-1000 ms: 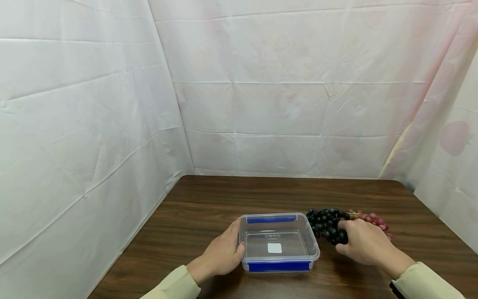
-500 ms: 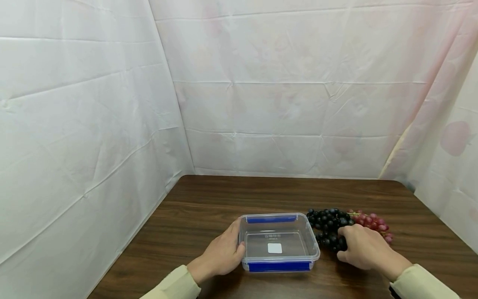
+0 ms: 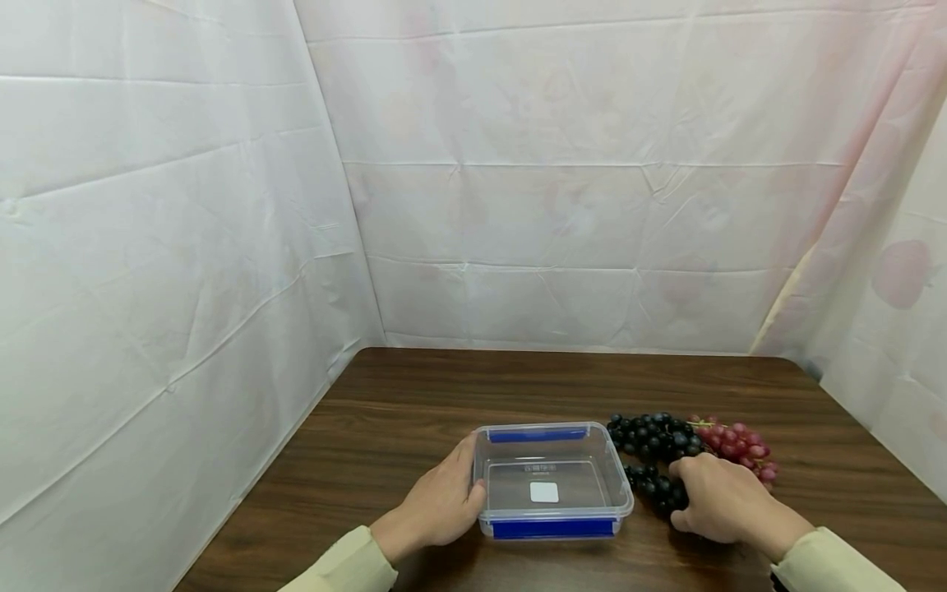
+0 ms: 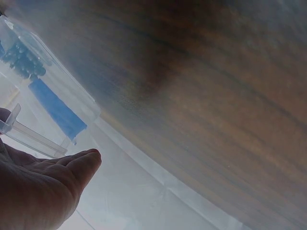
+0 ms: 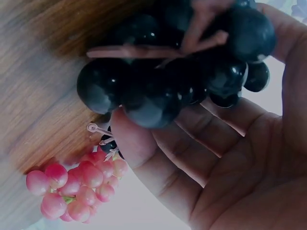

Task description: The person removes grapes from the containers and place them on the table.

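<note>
My left hand (image 3: 436,497) lies against the left wall of a clear plastic food container (image 3: 551,481) with blue clips, its fingers fairly straight in the left wrist view. No lid is on the container. To its right, my right hand (image 3: 721,499) grips a small bunch of black grapes (image 3: 658,489). In the right wrist view, curled fingers (image 5: 136,136) lie under these grapes and a brownish stem shows on top. Just behind, another bunch of black grapes (image 3: 651,434) rests on the table. Red grapes (image 3: 740,444) lie beside it, farther right.
A dark wood-grain table (image 3: 459,386) carries everything. White cloth walls stand at the left, back and right; the back cloth (image 3: 577,214) meets the table's far edge. A white square label (image 3: 543,492) shows at the container's bottom.
My right hand has drawn slightly toward me with the near bunch of black grapes, and a gap has opened between it and the bunch behind. My left hand and the container have stayed put.
</note>
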